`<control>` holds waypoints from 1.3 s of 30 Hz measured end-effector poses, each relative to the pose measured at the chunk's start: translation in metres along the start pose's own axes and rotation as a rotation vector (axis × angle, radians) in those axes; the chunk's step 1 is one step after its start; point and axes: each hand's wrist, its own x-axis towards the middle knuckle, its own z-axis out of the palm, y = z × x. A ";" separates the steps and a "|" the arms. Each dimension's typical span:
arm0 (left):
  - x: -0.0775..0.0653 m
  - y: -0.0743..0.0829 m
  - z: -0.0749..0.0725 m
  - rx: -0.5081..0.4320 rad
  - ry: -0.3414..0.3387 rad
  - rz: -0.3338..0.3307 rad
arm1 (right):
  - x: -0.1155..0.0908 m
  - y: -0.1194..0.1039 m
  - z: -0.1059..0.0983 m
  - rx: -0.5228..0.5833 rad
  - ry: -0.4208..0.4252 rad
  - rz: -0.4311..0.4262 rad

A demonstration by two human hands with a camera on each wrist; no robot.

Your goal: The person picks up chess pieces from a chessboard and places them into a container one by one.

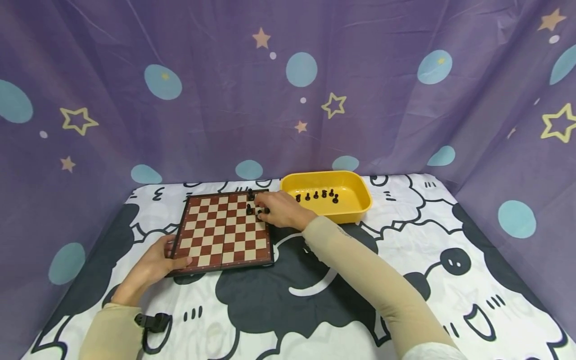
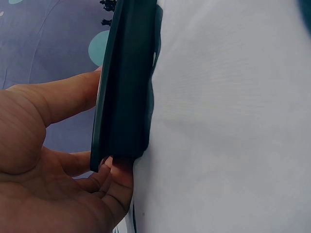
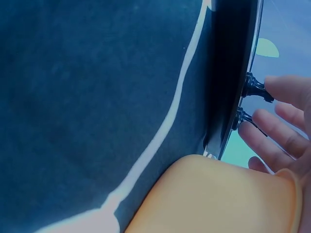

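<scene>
A brown-and-cream chessboard (image 1: 211, 230) with a dark rim lies on the cloth. My left hand (image 1: 155, 262) grips its near left corner, thumb over the top and fingers around the edge; in the left wrist view, fingertips (image 2: 121, 174) curl below the dark rim. Over the far right corner, my right hand (image 1: 281, 207) pinches a small black chess piece (image 3: 253, 87) at the board's edge. A second black piece (image 3: 239, 118) stands close by its lower fingers. Other black chess pieces (image 1: 250, 210) stand on the board just left of the right hand.
A yellow plastic tray (image 1: 351, 217) sits right of the board, behind the right wrist, with several black chess pieces (image 1: 324, 194) inside. A cartoon-print cloth (image 1: 342, 325) covers the table. A purple patterned curtain (image 1: 382, 130) hangs behind and at both sides.
</scene>
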 end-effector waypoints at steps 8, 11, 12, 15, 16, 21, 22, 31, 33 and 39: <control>0.001 -0.001 0.000 0.003 0.001 0.020 | 0.003 0.000 0.004 -0.021 -0.034 -0.008; 0.001 -0.002 0.001 0.004 -0.003 0.016 | 0.004 0.000 0.005 -0.031 -0.045 -0.014; 0.001 -0.002 0.001 0.005 -0.005 0.014 | 0.004 0.000 0.005 -0.035 -0.049 -0.016; 0.002 -0.003 0.001 0.005 -0.007 0.012 | 0.003 0.000 0.005 -0.040 -0.057 -0.016; 0.002 -0.003 0.001 0.005 -0.007 0.011 | 0.003 -0.001 0.005 -0.039 -0.058 -0.015; 0.002 -0.003 0.001 -0.005 -0.007 0.013 | 0.003 -0.002 0.004 -0.034 -0.045 -0.010; 0.002 -0.003 0.001 -0.006 -0.007 0.015 | 0.003 -0.002 0.004 -0.033 -0.042 -0.006; 0.002 -0.003 0.002 -0.016 -0.008 0.015 | 0.002 -0.002 0.003 -0.039 -0.041 -0.009; 0.003 -0.003 0.002 -0.018 -0.006 0.016 | 0.002 -0.002 0.003 -0.041 -0.042 -0.010; 0.003 -0.003 0.002 -0.018 -0.005 0.006 | 0.003 -0.002 0.004 -0.040 -0.045 -0.011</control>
